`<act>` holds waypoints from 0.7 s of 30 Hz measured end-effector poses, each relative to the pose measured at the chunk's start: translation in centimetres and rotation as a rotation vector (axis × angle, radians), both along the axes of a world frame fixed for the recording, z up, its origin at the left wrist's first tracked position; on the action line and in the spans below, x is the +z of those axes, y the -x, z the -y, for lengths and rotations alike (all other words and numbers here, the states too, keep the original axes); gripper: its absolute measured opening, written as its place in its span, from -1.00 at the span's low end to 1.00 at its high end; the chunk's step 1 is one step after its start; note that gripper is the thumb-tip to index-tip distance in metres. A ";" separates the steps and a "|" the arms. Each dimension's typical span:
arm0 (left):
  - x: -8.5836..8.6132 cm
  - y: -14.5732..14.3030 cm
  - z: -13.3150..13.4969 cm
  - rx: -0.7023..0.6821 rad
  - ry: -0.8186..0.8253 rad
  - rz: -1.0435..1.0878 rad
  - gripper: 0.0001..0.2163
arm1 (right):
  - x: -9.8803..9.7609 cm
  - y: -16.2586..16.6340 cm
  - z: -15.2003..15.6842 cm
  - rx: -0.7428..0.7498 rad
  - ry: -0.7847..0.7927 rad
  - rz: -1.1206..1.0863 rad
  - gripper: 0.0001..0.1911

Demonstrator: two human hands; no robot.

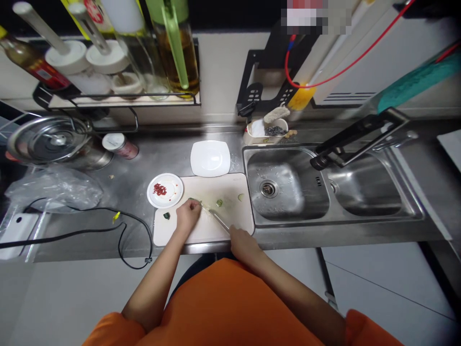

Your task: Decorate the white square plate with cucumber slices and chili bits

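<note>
A light cutting board (230, 230) lies on the steel counter in front of me. My right hand (247, 244) is closed round the handle of a knife (220, 221), its blade pointing up and left across the board. My left hand (188, 217) is over the board's left half with fingers curled together, close to the blade tip. Pale green bits show at its fingertips; what it pinches is hidden. Right of it are a green vegetable slice (219, 203) and a thin green piece (241, 197). A dark green end piece (166, 216) sits at the left.
A small white plate with chopped red pieces (160, 189) overlaps the board's upper left corner. Behind the board is a white square plate (210, 158). A double sink (288, 216) with a black faucet (345, 139) adjoins on the right. A black cable (108, 208) crosses the left counter.
</note>
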State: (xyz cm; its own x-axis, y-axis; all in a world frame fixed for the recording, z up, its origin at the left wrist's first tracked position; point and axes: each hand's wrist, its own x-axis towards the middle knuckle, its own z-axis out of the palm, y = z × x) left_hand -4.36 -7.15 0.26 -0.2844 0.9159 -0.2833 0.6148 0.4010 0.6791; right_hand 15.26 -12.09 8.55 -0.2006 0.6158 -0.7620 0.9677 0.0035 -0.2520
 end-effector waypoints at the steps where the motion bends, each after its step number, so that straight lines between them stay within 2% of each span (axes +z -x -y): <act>1: 0.1 0.4 -0.2 0.043 0.003 -0.001 -0.86 | -0.1 0.0 0.0 0.000 -0.002 0.000 -0.66; 5: 0.2 1.7 -0.7 0.117 0.020 -0.030 -0.82 | -0.3 -0.1 0.0 0.009 0.006 0.002 -0.65; 13: -0.1 2.4 -0.8 0.045 -0.009 -0.177 -0.82 | -0.5 -0.2 0.0 0.007 0.000 0.000 -0.64; 17: 0.1 2.1 -0.9 -0.056 -0.094 -0.224 -0.77 | -0.4 -0.4 0.0 0.000 0.003 -0.011 -0.62; 21: 0.9 -0.3 -2.2 -0.303 -0.129 -0.113 -0.78 | -0.4 -0.4 0.1 -0.007 0.016 -0.016 -0.63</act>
